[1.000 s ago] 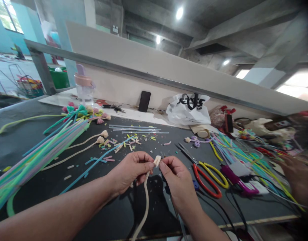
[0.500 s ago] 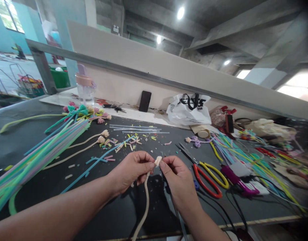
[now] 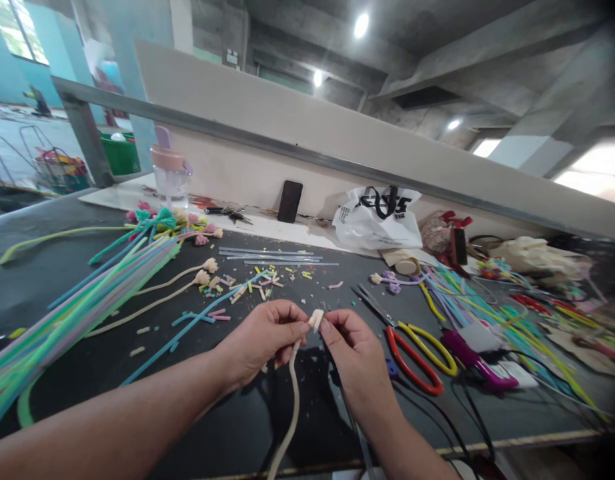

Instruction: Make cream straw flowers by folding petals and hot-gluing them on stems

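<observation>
Cream cord [image 3: 293,401] is between the 2 hands, to the left of the scissors [image 3: 389,323], and its long part runs down toward the near edge of the table [image 3: 222,443]. The left hand [image 3: 272,332] pinches it just below its thick tip, with thumb and forefinger. The right hand [image 3: 355,350], which is nearest to the scissors, has its thumb and forefinger closed on the other side of this tip; what its other fingers do, I cannot tell. Just right of the scissors lies a purple tool [image 3: 480,365]. Left of the scissors and farther away are small scraps [image 3: 268,280] and clear sticks [image 3: 275,254]; well to the left is a bundle of coloured stems [image 3: 102,293]. Behind the scissors, a white bag [image 3: 380,227] rests against the panel [image 3: 237,170].
</observation>
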Motion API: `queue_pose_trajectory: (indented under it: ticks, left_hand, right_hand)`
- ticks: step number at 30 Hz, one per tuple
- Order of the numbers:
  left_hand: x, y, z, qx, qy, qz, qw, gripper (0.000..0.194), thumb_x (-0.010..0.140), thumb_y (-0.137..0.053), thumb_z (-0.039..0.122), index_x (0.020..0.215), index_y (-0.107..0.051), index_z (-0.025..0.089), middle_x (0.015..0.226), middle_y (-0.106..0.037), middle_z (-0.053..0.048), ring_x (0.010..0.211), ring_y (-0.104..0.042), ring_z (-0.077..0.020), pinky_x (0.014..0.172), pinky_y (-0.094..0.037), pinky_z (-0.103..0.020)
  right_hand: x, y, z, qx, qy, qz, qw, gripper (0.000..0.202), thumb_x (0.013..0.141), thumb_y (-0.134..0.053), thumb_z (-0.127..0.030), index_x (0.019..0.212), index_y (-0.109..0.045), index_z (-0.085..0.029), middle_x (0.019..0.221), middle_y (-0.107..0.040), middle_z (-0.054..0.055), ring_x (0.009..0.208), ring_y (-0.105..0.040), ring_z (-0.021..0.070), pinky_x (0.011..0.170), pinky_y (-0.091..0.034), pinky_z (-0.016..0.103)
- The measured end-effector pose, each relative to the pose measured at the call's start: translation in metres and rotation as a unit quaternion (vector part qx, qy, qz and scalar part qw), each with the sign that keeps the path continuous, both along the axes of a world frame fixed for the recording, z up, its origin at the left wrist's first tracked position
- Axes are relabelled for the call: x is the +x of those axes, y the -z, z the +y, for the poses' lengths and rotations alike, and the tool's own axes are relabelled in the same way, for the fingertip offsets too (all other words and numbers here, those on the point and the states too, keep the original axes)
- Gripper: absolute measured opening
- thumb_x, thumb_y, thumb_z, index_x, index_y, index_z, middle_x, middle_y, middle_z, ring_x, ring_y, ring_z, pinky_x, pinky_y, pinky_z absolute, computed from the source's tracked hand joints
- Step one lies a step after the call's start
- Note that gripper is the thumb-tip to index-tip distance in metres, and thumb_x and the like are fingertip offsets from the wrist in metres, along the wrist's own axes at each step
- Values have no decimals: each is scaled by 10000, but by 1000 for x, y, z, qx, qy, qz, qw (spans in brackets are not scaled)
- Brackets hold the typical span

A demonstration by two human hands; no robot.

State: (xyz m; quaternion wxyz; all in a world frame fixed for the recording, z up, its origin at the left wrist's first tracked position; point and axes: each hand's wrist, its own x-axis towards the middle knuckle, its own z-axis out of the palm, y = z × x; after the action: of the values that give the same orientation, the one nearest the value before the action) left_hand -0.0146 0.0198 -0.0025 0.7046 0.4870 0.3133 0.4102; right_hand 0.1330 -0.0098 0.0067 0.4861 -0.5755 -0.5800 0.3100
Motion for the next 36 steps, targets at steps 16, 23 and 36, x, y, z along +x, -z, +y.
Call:
queue_pose_trajectory:
  ticks: [16, 23, 36]
  left_hand:
    - [-1, -3, -3, -23, 16, -12, 1000, 195, 714, -635, 322, 740, -544, 151, 540, -511, 53, 341, -393, -19, 307, -276, -114]
    - [-1, -3, -3, -19, 15, -1, 1000, 197, 703, -641, 320, 743, -548, 151, 567, -544, 40, 344, -398, -22, 308, -281, -121]
    - [-1, 2, 0, 4, 19, -6, 1000, 178, 713, -631, 307, 742, -548, 153, 574, -550, 42, 350, -392, -22, 318, -293, -128]
  right_hand:
    - [-2, 3, 0, 4, -2, 44, 999, 225, 764, -610, -408, 802, -550, -195, 710, -579, 1, 638, -517, 146, 566, -400, 249]
    - [-3, 3, 0, 2, 9, 31, 999, 226, 753, -617, -409, 793, -560, -195, 703, -584, -7, 652, -510, 144, 608, -404, 258]
    - [-4, 6, 4, -29, -48, 183, 982, 203, 727, -670, -352, 790, -552, -200, 698, -563, -34, 650, -510, 118, 605, -396, 216]
